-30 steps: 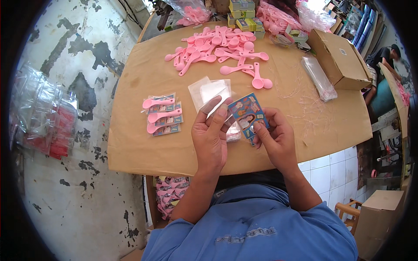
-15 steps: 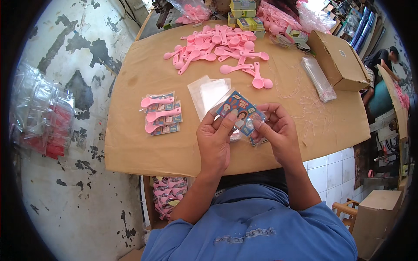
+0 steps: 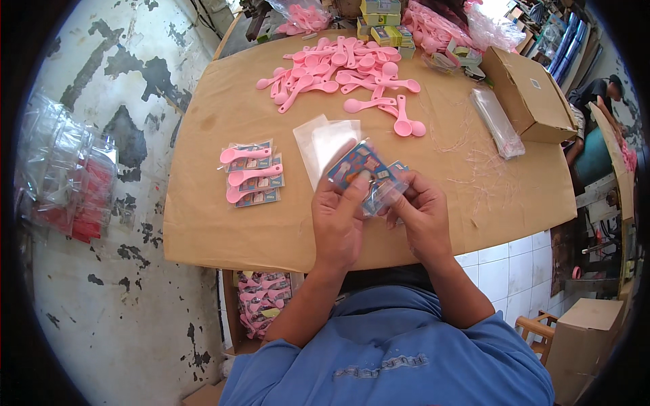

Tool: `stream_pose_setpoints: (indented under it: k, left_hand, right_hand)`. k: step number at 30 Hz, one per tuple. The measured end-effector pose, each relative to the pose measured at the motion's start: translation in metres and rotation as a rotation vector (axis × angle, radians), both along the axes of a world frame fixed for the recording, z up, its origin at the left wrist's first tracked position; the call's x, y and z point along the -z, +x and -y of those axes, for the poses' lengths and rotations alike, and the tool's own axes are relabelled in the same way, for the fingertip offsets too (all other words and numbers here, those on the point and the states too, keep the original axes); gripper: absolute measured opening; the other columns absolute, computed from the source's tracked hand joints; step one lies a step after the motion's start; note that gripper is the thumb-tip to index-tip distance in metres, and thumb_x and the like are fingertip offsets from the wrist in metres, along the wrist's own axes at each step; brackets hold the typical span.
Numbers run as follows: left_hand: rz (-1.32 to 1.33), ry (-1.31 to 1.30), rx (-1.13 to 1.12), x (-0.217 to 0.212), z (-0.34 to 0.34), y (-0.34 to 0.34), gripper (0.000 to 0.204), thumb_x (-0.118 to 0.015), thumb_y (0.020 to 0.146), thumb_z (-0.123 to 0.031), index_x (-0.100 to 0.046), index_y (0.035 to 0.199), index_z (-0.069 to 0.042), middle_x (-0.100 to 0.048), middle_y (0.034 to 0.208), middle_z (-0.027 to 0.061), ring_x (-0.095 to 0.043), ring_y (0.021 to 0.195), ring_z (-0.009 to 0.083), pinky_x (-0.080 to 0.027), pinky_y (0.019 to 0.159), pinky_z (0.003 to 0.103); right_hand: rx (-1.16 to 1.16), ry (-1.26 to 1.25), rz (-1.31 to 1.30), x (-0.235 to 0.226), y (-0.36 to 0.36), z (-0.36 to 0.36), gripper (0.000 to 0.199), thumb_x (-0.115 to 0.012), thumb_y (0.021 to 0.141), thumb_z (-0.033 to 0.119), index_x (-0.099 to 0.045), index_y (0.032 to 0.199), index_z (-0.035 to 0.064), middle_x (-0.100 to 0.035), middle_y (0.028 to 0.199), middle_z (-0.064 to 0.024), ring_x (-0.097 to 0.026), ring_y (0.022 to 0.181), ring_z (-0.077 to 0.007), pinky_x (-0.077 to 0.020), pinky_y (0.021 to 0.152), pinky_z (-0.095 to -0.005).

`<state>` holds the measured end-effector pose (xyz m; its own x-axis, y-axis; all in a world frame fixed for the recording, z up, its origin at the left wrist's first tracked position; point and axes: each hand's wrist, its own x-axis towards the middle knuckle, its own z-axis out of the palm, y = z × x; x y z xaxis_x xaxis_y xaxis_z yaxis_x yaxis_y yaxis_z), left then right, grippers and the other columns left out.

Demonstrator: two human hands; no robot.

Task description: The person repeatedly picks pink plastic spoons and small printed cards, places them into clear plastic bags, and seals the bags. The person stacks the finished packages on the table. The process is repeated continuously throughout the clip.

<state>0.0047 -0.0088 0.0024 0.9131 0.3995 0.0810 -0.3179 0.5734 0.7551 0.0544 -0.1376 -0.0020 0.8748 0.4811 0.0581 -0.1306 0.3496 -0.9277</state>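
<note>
Above the table's near edge, my left hand point(image 3: 340, 220) grips a blue printed card in a clear plastic bag point(image 3: 359, 169), thumb on its face. My right hand point(image 3: 421, 213) pinches the right end of the same bag; its fingertips are partly hidden. Another blue card point(image 3: 399, 166) shows just behind the held one. Beyond my hands lie flat clear plastic bags point(image 3: 313, 145). To the left, pink measuring spoons point(image 3: 254, 174) rest on several bagged blue cards point(image 3: 264, 197). A loose heap of pink spoons point(image 3: 338, 64) covers the far middle of the table.
A clear plastic bundle point(image 3: 497, 125) lies beside a cardboard box point(image 3: 528, 95) at the right. Small yellow-green boxes point(image 3: 382, 30) stand at the back. Plastic strands point(image 3: 477, 189) litter the table's right side. Packed spoons point(image 3: 264, 301) sit below the table. Another person point(image 3: 596, 95) is far right.
The bagged card has tilted, and my right hand has shifted left and slightly down along it. My left hand has moved slightly right. The spoons on the table stay put.
</note>
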Motion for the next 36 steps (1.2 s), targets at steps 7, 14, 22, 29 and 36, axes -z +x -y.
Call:
stream_pose_setpoints:
  k: [7,14,22,29,36]
  left_hand:
    - [0.181,-0.252,0.021,-0.015,-0.001,0.006,0.056,-0.051,0.104,-0.004,-0.035,0.157,-0.012,-0.056,0.142,0.0251,-0.057,0.132,0.0333,-0.051,0.11,0.047]
    - [0.193,-0.262,0.095,-0.008,0.007,0.004,0.057,-0.05,0.104,-0.004,-0.032,0.157,-0.013,-0.063,0.125,0.0155,-0.066,0.113,0.0259,-0.056,0.102,0.044]
    - [0.185,-0.311,0.085,-0.004,-0.005,0.002,0.052,-0.052,0.107,-0.013,-0.034,0.155,-0.008,-0.062,0.105,0.0079,-0.066,0.098,0.0193,-0.058,0.094,0.039]
    - [0.134,-0.517,-0.134,0.011,-0.05,-0.002,0.044,-0.059,0.107,-0.024,-0.047,0.145,-0.008,-0.062,0.095,0.0035,-0.059,0.083,0.011,-0.055,0.087,0.032]
    - [0.146,-0.449,-0.18,0.006,-0.056,-0.011,0.044,-0.061,0.106,-0.03,-0.049,0.141,-0.008,-0.062,0.093,0.0028,-0.062,0.083,0.0117,-0.055,0.087,0.034]
  right_hand:
    - [-0.001,-0.054,-0.044,0.002,-0.009,0.006,0.017,-0.075,0.096,0.017,-0.066,0.104,0.0036,-0.063,0.075,0.0029,-0.05,0.052,-0.0012,-0.0376,0.045,-0.0185]
    - [-0.004,-0.115,-0.005,0.001,-0.009,0.003,0.013,-0.073,0.096,0.013,-0.061,0.097,0.0057,-0.06,0.08,0.0032,-0.054,0.067,-0.0019,-0.0402,0.054,-0.02]
    - [0.268,-0.238,0.411,-0.009,-0.014,-0.012,0.024,-0.077,0.085,-0.002,-0.063,0.103,0.0043,-0.059,0.099,-0.0031,-0.057,0.081,-0.0091,-0.0474,0.068,-0.024]
    - [0.074,-0.426,1.077,-0.03,0.019,0.015,0.024,-0.077,0.083,-0.001,-0.075,0.106,0.0063,-0.064,0.097,-0.0087,-0.064,0.078,-0.0207,-0.0517,0.065,-0.0312]
    - [0.082,-0.968,1.171,-0.027,0.162,0.028,0.03,-0.063,0.092,0.002,-0.072,0.119,0.0099,-0.069,0.114,-0.0101,-0.067,0.099,-0.026,-0.0538,0.087,-0.0362]
